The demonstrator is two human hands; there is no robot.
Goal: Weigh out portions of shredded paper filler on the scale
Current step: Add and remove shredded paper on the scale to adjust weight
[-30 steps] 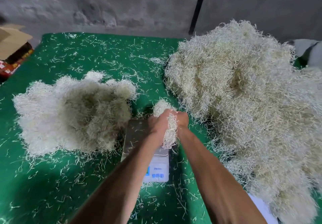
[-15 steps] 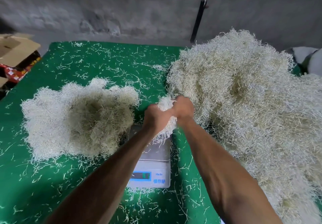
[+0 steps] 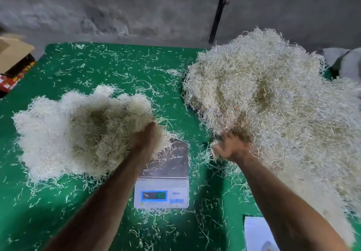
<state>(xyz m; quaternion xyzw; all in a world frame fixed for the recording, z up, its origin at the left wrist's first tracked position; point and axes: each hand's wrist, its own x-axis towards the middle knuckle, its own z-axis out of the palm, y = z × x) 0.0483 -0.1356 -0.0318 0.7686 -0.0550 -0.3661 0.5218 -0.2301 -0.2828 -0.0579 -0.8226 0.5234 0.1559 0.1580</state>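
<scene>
A white digital scale stands on the green table between two heaps, with only loose strands on its steel platform. My left hand holds a wad of shredded paper at the right edge of the smaller left pile; its fingertips are buried in the shreds. My right hand is curled into a fist, gripping a tuft at the near edge of the large right pile.
Loose shreds lie scattered over the green cloth. An open cardboard box sits off the table's far left corner. A white sheet lies at the near right. A grey wall with a dark pole stands behind.
Both hands held one wad together over the scale. They have since parted: the left carried the wad to the left pile, and the right reached into the big pile.
</scene>
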